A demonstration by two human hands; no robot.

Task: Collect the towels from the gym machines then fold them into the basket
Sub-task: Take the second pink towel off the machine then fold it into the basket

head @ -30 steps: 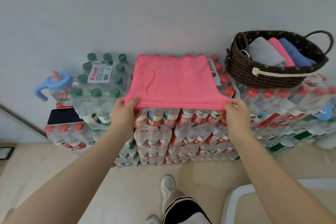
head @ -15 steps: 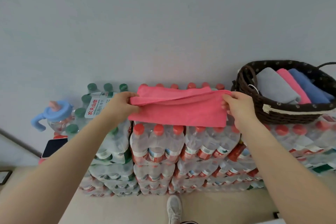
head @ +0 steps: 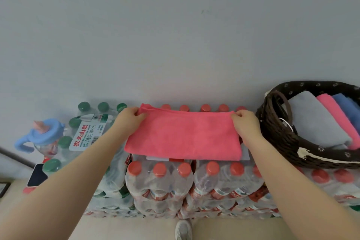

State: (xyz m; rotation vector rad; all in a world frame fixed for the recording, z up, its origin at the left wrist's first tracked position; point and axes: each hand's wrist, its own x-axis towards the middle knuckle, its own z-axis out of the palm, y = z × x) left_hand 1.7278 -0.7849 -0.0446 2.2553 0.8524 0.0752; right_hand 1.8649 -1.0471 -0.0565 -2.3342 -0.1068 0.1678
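A pink towel (head: 183,134) lies folded in half on top of stacked packs of red-capped water bottles (head: 161,181). My left hand (head: 130,118) pinches its far left corner and my right hand (head: 246,122) pinches its far right corner, both near the wall. To the right sits a dark woven basket (head: 280,142) holding a folded grey towel (head: 315,121), a pink towel (head: 339,119) and a blue towel (head: 348,107) side by side.
Green-capped bottle packs (head: 83,132) stand left of the towel. A blue-lidded sippy bottle (head: 41,134) and a phone (head: 37,174) lie further left. A grey wall rises right behind the stack. My shoe (head: 183,230) shows on the beige floor below.
Both hands lifted the towel's near edge and carried it to the far edge, folding the towel in half. The view tilted upward toward the wall.
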